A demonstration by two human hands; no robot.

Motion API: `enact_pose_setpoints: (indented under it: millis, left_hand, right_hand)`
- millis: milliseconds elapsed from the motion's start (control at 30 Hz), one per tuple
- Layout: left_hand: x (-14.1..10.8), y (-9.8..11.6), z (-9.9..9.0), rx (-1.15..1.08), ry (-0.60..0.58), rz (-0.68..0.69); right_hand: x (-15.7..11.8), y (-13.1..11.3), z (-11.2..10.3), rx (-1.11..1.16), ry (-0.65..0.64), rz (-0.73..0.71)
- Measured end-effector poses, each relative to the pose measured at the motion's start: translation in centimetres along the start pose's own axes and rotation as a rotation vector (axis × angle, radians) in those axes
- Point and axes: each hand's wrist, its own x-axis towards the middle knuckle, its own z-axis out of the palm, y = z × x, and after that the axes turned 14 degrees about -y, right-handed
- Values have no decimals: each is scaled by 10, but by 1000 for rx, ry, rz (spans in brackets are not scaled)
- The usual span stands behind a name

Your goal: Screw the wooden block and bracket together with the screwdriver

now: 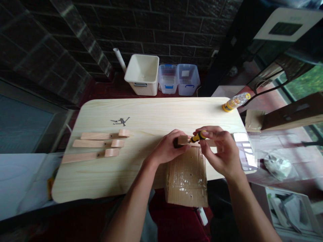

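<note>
My left hand (pixel 169 147) is closed around a small wooden piece (pixel 182 140) near the front of the table. In my right hand (pixel 220 148) is a yellow-and-black screwdriver (pixel 199 136), pinched by its handle. Its tip points left and meets the end of the wooden piece, where a bit of dark metal shows; I cannot tell whether the tip sits in a screw. Part of a wooden strip (pixel 210 143) shows behind my right fingers. Under both hands lies a taped cardboard sheet (pixel 186 174) with small holes, overhanging the table's front edge.
On the left of the table (pixel 151 114) lie several screws (pixel 121 121) and three wooden strips with rounded end pieces (pixel 92 143). A clear bottle with a yellow base (pixel 236 102) stands at the back right, near a phone-like glossy slab (pixel 244 151). Bins (pixel 142 74) stand beyond.
</note>
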Motion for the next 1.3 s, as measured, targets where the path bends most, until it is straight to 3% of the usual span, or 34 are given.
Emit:
enact_pose_setpoints:
  millis: [1300]
  left_hand:
    - [0, 2, -1, 18, -4, -17]
  right_hand:
    - [0, 0, 2, 26, 30, 11]
